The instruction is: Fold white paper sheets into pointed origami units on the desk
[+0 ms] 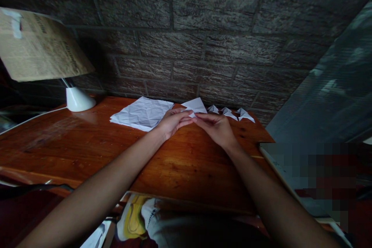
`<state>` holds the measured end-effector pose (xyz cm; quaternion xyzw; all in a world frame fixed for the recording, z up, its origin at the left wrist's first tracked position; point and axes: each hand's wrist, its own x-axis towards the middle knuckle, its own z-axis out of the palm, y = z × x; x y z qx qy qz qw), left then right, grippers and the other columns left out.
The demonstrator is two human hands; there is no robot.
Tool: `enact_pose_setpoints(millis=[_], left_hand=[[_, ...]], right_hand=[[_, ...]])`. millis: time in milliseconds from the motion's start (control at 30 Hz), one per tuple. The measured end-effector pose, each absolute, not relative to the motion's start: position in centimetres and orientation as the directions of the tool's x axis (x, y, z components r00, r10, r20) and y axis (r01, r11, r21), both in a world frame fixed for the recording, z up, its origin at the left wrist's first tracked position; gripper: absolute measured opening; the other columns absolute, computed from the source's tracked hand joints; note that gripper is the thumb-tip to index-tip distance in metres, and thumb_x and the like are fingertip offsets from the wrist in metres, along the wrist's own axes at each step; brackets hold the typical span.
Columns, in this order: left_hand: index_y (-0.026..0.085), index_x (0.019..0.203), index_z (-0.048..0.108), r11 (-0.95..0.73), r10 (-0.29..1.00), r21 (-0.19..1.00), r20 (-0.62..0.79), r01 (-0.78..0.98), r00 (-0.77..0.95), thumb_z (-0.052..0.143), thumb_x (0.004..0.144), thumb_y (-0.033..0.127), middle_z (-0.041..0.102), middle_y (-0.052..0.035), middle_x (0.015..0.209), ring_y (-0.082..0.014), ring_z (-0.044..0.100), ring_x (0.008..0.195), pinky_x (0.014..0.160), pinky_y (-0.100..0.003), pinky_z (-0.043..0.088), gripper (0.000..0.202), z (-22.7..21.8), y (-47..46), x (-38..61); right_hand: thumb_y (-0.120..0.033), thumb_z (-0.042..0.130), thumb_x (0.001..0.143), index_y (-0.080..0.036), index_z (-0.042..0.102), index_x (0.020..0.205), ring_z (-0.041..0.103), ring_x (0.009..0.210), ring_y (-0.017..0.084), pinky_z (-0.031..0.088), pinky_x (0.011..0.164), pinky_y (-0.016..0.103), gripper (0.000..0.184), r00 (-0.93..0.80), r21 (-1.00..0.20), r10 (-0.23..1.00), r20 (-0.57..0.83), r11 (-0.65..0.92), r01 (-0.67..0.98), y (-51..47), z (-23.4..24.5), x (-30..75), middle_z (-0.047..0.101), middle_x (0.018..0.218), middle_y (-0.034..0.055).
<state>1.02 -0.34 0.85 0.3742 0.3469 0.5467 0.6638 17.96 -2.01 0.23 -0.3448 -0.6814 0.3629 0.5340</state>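
Over the far part of the wooden table, my left hand (174,121) and my right hand (216,126) meet, fingertips nearly touching. Between them is a small piece of folded white paper (192,115), pinched from both sides; much of it is hidden by the fingers. A flat white paper shape with straight edges (196,104) shows just behind the fingers. Whether it belongs to the held piece or lies apart, I cannot tell. To the left of my left hand lie creased white sheets (143,111), stacked. Right of the hands stand three small folded paper figures (229,113) in a row.
The wooden table (186,166) backs onto a dark brick wall (203,42). At the left stands a lamp with a white base (78,100) and paper-covered shade (43,48); its cord runs left. A yellow and white item (133,217) sits below the front edge.
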Motion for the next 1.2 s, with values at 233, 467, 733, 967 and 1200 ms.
enact_pose_setpoints(millis=[233, 467, 733, 967, 1200], left_hand=[[0.010, 0.078, 0.070, 0.091, 0.988, 0.895, -0.027, -0.437, 0.150, 0.079, 0.072, 0.011, 0.074, -0.0057, 0.076, -0.0114, 0.070, 0.068, 0.083, -0.026, 0.059, 0.012, 0.98, -0.45, 1.07], [0.011, 0.076, 0.069, 0.057, 0.989, 0.879, 0.016, -0.473, 0.149, 0.082, 0.068, 0.011, 0.074, -0.0032, 0.074, -0.0117, 0.071, 0.070, 0.090, -0.031, 0.058, 0.014, 1.04, -0.74, 1.51], [0.012, 0.075, 0.067, 0.013, 0.989, 0.863, 0.065, -0.504, 0.137, 0.083, 0.066, 0.012, 0.073, -0.0005, 0.078, -0.0108, 0.071, 0.073, 0.091, -0.030, 0.058, 0.018, 1.06, -0.71, 1.51], [0.010, 0.075, 0.070, 0.036, 0.987, 0.877, 0.045, -0.480, 0.156, 0.082, 0.067, 0.011, 0.073, -0.0027, 0.080, -0.0107, 0.070, 0.073, 0.090, -0.030, 0.057, 0.015, 1.01, -0.78, 1.59], [0.011, 0.076, 0.071, 0.050, 0.986, 0.881, 0.030, -0.471, 0.161, 0.083, 0.066, 0.013, 0.073, -0.0034, 0.079, -0.0115, 0.069, 0.073, 0.091, -0.033, 0.057, 0.017, 0.89, -0.85, 1.65]], right_hand=[[-0.049, 0.072, 0.078, -0.027, 0.081, 0.085, 0.069, 0.078, 0.018, 0.055, 0.081, 0.036, 0.025, -0.201, -0.922, 0.904, 0.377, 0.387, 0.013, -1.61, 0.46, 18.19, 0.077, 0.084, -0.0001], [-0.036, 0.087, 0.060, -0.025, 0.079, 0.078, 0.067, 0.077, 0.013, 0.053, 0.082, 0.029, 0.023, -0.139, -0.963, 0.975, 0.174, 0.139, -0.232, -1.72, 0.49, 17.96, 0.076, 0.083, -0.0010], [-0.034, 0.091, 0.055, -0.024, 0.073, 0.078, 0.071, 0.084, 0.014, 0.054, 0.091, 0.029, 0.031, -0.126, -0.904, 0.992, 0.013, -0.042, -0.426, -1.84, 0.79, 17.78, 0.076, 0.087, -0.0020], [-0.029, 0.089, 0.057, -0.023, 0.074, 0.081, 0.070, 0.090, 0.017, 0.054, 0.092, 0.033, 0.029, -0.150, -0.932, 0.989, 0.004, -0.051, -0.359, -1.59, 0.40, 18.13, 0.077, 0.093, 0.0015], [-0.030, 0.087, 0.057, -0.020, 0.073, 0.086, 0.069, 0.086, 0.017, 0.055, 0.084, 0.032, 0.034, -0.075, -0.961, 0.994, 0.085, 0.062, -0.271, -1.82, 0.50, 17.65, 0.076, 0.090, 0.0032]])
